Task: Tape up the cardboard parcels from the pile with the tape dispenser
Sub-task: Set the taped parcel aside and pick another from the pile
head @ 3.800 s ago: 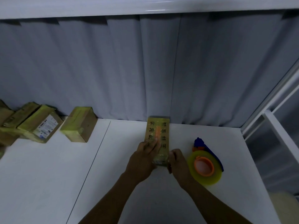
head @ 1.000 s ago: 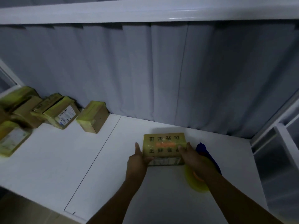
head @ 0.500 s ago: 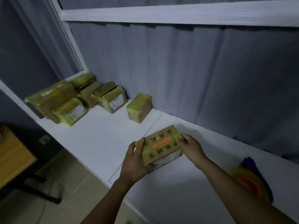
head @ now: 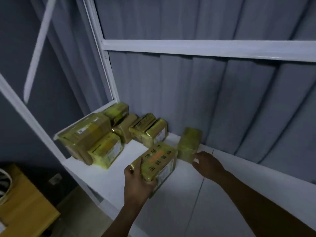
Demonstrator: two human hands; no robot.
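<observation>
**Parcel at the pile, swap looming**

The left hand is gripping the parcel at its near corner, fingers curled round the edge, low in the centre of the frame, just beside the pile at centre left. The right hand is hovering with fingers loose, holding nothing, right by an upright box; whether it touches I cannot tell. This is looking like a swap of a taped parcel for a fresh one. The next move is calling for a clean release, then a firm grasp on that box. The dispenser is not showing.

Left fingers partly hidden under parcel, pile labels unreadable, desk cut off
</observation>
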